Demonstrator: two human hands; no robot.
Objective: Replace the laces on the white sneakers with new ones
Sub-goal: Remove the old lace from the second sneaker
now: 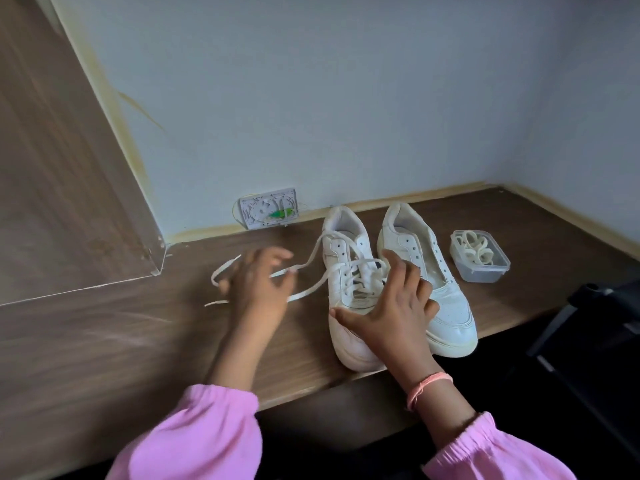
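Wooden desk, wall corner behind. Left of centre: left hand, blurred, fingers curled loosely over a white lace trailing left from the left sneaker; can't tell if it grips the lace. Centre: right hand spread open, palm down on the left sneaker's toe. Right sneaker just beside, eyelets bare. Right: clear plastic container holding coiled laces. Pink sleeves along the bottom.
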